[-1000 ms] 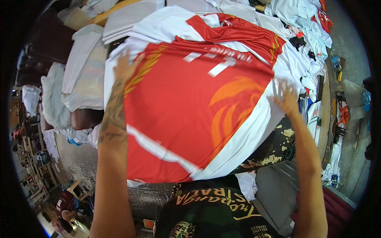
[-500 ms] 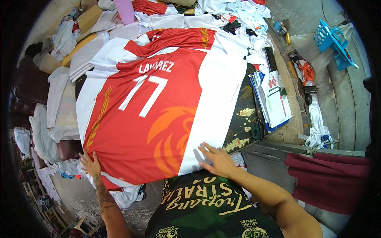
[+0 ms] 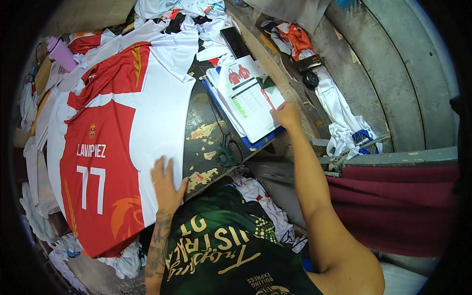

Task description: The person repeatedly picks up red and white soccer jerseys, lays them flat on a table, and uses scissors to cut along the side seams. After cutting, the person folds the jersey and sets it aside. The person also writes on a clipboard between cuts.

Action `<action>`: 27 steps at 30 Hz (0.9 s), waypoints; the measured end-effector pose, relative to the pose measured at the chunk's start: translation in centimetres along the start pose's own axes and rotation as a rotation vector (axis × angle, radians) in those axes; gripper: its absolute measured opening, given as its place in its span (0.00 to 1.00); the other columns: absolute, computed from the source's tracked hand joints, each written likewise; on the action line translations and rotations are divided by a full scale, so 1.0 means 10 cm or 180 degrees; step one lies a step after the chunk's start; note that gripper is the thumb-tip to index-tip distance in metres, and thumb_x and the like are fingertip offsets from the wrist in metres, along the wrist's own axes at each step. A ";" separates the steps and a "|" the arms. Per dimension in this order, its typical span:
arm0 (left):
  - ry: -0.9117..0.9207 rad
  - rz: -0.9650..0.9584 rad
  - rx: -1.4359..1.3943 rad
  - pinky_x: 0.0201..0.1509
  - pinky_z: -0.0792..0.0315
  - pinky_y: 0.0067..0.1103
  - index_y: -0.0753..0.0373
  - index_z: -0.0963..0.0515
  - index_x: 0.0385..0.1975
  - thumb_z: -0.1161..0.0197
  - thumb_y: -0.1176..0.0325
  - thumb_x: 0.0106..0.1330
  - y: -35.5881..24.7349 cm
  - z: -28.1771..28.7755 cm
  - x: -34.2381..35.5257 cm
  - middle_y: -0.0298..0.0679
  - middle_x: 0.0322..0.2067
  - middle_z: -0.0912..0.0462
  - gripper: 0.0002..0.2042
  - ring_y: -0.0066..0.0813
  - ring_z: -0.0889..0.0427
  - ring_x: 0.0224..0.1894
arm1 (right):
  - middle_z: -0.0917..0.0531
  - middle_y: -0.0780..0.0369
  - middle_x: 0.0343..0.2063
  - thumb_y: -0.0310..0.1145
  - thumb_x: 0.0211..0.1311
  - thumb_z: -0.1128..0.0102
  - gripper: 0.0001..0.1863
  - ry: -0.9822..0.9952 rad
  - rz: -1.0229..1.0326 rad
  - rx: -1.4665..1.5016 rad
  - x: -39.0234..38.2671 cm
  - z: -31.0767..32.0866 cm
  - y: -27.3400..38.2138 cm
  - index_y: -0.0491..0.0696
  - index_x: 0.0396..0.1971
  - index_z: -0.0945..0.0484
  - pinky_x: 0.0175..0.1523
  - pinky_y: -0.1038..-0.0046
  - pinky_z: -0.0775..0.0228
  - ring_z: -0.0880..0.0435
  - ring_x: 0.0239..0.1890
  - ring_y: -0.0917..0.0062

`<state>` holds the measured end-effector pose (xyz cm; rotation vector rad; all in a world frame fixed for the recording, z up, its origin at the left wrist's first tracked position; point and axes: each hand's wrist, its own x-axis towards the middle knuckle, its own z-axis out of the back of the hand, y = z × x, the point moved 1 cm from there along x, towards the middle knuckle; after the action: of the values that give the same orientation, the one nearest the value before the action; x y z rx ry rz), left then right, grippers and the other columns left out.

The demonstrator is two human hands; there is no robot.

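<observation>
A red and white jersey panel (image 3: 101, 182) with white lettering and numerals lies spread on the dark table. On its white right part rests my left hand (image 3: 168, 186), fingers apart and holding nothing. To the right is a blue clipboard (image 3: 254, 143) stacked with paper sheets (image 3: 251, 105) that show small red jersey pictures and a table. My right hand (image 3: 287, 117) reaches over their right edge, fingertips closed at the lower end of a red pen (image 3: 267, 97). Dark-handled scissors (image 3: 227, 147) lie between the fabric and the clipboard.
A black phone (image 3: 235, 43) lies beyond the papers. White fabric pieces (image 3: 164, 9) pile up at the far side, near a pink tumbler (image 3: 62, 54). Past the table's right edge are a white cloth (image 3: 339, 101) and a maroon cloth (image 3: 393, 206).
My view has swung right. My right hand has left the jersey fabric and reached the pen on the papers. My left hand has moved from the fabric's left edge to its white right part.
</observation>
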<state>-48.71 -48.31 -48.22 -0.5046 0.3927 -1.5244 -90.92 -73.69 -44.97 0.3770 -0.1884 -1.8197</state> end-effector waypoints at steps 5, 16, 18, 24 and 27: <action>0.0397 -0.0707 -0.0070 0.79 0.45 0.46 0.65 0.33 0.72 0.28 0.60 0.65 -0.74 -0.14 0.75 0.54 0.72 0.35 0.37 0.56 0.38 0.74 | 0.12 0.53 0.26 0.40 0.58 0.27 0.15 0.0512 0.0326 0.1238 -0.11 -0.08 0.04 0.41 0.32 0.15 0.42 0.63 0.22 0.12 0.32 0.64; 0.1096 -0.1693 0.0777 0.74 0.40 0.46 0.59 0.34 0.74 0.31 0.50 0.67 -1.69 -0.86 1.91 0.44 0.73 0.33 0.38 0.43 0.35 0.73 | 0.15 0.67 0.29 0.24 0.66 0.34 0.03 0.0507 0.0729 0.3274 0.22 -0.62 0.46 0.41 0.36 0.15 0.38 0.80 0.28 0.21 0.31 0.87; 0.0984 -0.1686 0.0801 0.74 0.41 0.47 0.58 0.34 0.74 0.31 0.50 0.66 -1.68 -0.90 1.93 0.43 0.73 0.33 0.38 0.41 0.34 0.73 | 0.16 0.68 0.27 0.24 0.67 0.34 0.03 0.0442 0.0638 0.3162 0.20 -0.67 0.45 0.41 0.36 0.16 0.36 0.80 0.29 0.22 0.30 0.88; 0.1092 -0.1581 0.0740 0.74 0.43 0.48 0.56 0.31 0.73 0.30 0.49 0.66 -1.72 -0.87 1.95 0.41 0.72 0.32 0.37 0.40 0.34 0.73 | 0.18 0.66 0.26 0.28 0.70 0.35 0.06 -0.0405 0.2022 0.1622 0.26 -0.39 0.55 0.40 0.36 0.17 0.34 0.78 0.30 0.22 0.30 0.88; 0.0908 -0.1485 0.0276 0.75 0.43 0.48 0.56 0.30 0.71 0.29 0.51 0.65 -1.66 -0.77 2.00 0.43 0.71 0.31 0.36 0.43 0.33 0.73 | 0.18 0.63 0.23 0.28 0.69 0.36 0.06 0.0121 0.1565 0.2150 0.20 -0.15 0.50 0.40 0.34 0.17 0.32 0.75 0.32 0.22 0.27 0.83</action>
<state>-66.48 -68.41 -44.32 -0.3214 0.4458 -2.0677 -86.32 -76.89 -45.09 0.7602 -0.8056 -1.2225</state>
